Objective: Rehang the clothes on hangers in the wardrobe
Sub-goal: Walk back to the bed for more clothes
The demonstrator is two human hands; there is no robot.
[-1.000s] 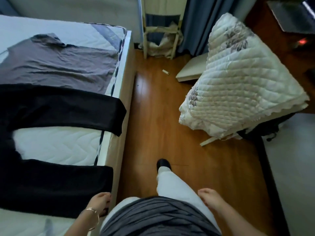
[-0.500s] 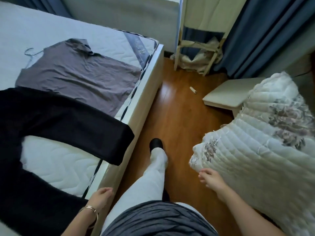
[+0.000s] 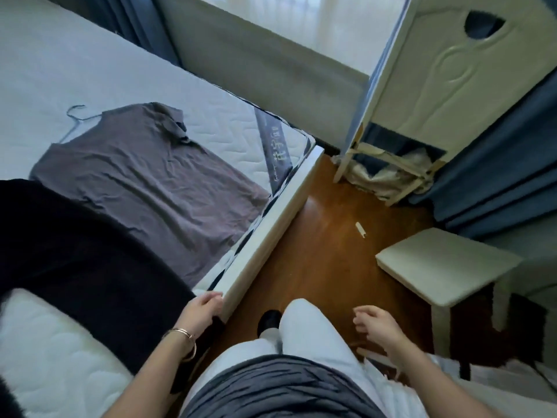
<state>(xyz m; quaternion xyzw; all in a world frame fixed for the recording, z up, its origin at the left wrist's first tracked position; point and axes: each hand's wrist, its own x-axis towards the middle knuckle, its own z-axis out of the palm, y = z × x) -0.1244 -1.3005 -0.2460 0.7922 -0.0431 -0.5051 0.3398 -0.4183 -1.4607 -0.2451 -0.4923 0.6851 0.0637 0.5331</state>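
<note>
Standing in the gap between the bed [image 3: 75,64] and a white stool [image 3: 446,263], I had my left hand [image 3: 200,312] at the near end of the bed rail [image 3: 271,224], fingers loosely curled and holding nothing; whether they touched the rail I could not tell. A bracelet [image 3: 180,337] sat on that wrist. My right hand [image 3: 379,324] hung over the wood floor [image 3: 325,260], fingers also slack and empty.

The grey shirt [image 3: 144,182] lay flat on the mattress with a wire hanger [image 3: 75,119] just beside its shoulder, the hook pointing away from it. The black garment [image 3: 84,251] lay nearer me, spread over the bed's edge and overlapping the shirt's hem. Ahead, a white panel [image 3: 452,70] leaned by the blue curtain [image 3: 497,182], and a small white scrap [image 3: 360,229] lay on the floor between bed and stool. My shoe [image 3: 269,319] stood close to the rail.

Half a second earlier the quilt [image 3: 497,384] had filled the right side with my right hand against it; now only a strip of it showed at the lower right, the hand was clear of it, and the stool stood in full view.
</note>
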